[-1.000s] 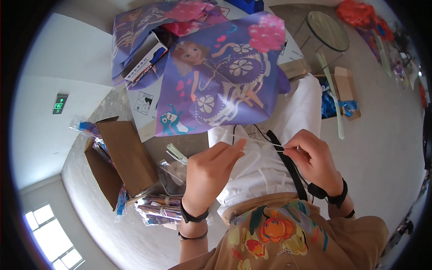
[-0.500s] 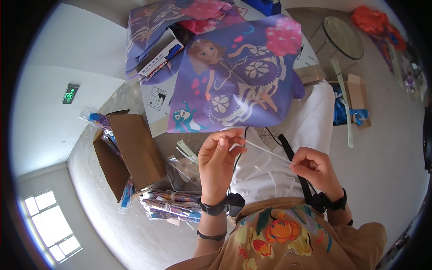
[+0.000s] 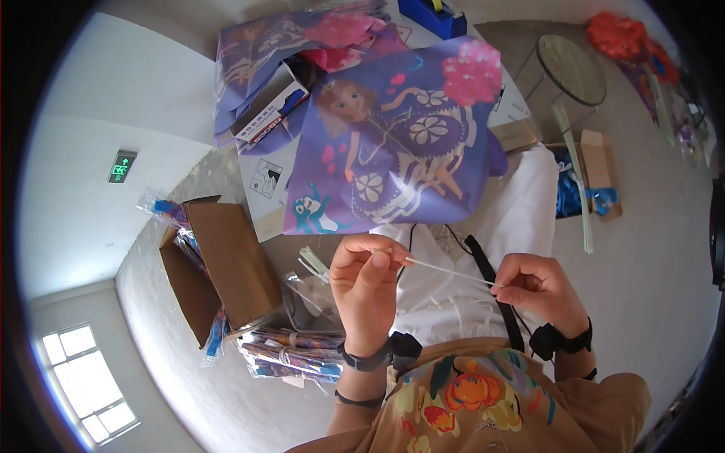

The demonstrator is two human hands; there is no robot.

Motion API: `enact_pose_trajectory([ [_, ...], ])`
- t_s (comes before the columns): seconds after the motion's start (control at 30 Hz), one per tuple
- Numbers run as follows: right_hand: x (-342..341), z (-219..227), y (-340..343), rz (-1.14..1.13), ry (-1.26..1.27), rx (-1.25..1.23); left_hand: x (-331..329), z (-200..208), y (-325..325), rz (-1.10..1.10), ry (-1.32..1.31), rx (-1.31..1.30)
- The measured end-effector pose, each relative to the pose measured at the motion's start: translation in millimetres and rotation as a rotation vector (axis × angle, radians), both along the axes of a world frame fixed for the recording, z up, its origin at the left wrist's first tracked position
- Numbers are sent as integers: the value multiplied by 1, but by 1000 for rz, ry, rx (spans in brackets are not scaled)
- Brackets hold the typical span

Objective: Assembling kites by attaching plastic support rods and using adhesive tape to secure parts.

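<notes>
A thin white cord (image 3: 453, 272) runs tight between my two hands, above my white-trousered lap. My left hand (image 3: 365, 287) pinches one end between thumb and fingers, the palm side partly turned up. The other end is in the closed fingertips of my right hand (image 3: 542, 285), a little lower and to the right. Just beyond my hands a purple printed sheet (image 3: 453, 189) with a cartoon figure lies spread over the table and hangs over its near edge. It looks like thin, shiny fabric or film.
More purple sheets (image 3: 253, 57) and a small open box (image 3: 272, 113) lie at the table's far left. A blue tape dispenser (image 3: 438, 19) stands at the back. On the floor are an open carton (image 3: 234, 253), wrapped bundles (image 3: 291, 355), a round stool (image 3: 572, 68) and a box of blue things (image 3: 602, 162).
Both hands have shifted slightly down and to the right in the picture, the cord still stretched between them. The view has tilted a little, showing more of the tape dispenser.
</notes>
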State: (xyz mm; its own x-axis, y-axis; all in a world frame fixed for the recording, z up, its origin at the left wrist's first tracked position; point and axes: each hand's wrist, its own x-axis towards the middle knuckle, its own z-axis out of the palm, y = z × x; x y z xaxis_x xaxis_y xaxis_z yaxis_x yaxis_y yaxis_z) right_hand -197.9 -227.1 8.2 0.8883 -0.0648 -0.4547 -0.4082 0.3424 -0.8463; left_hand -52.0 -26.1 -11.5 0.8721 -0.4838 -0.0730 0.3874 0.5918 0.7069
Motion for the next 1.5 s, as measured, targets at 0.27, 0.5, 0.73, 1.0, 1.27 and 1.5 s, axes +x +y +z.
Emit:
enact_pose_trajectory([
  [0.27, 3, -1, 11, 16, 29, -87, -3, 5, -8, 60, 96, -87],
  [0.5, 2, -11, 17, -62, -7, -91, -7, -3, -9, 129, 96, 2],
  [0.73, 2, -13, 16, -89, -8, -93, -7, -5, -10, 111, 95, 10],
  [1.0, 2, -13, 15, -66, 2, -120, -7, -6, -10, 102, 90, 17],
  [1.27, 1, -15, 15, -73, 5, -148, -8, -8, -12, 131, 28, 60],
  [1.5, 0, -11, 17, -89, 12, -170, -10, -9, -12, 195, -86, 158],
])
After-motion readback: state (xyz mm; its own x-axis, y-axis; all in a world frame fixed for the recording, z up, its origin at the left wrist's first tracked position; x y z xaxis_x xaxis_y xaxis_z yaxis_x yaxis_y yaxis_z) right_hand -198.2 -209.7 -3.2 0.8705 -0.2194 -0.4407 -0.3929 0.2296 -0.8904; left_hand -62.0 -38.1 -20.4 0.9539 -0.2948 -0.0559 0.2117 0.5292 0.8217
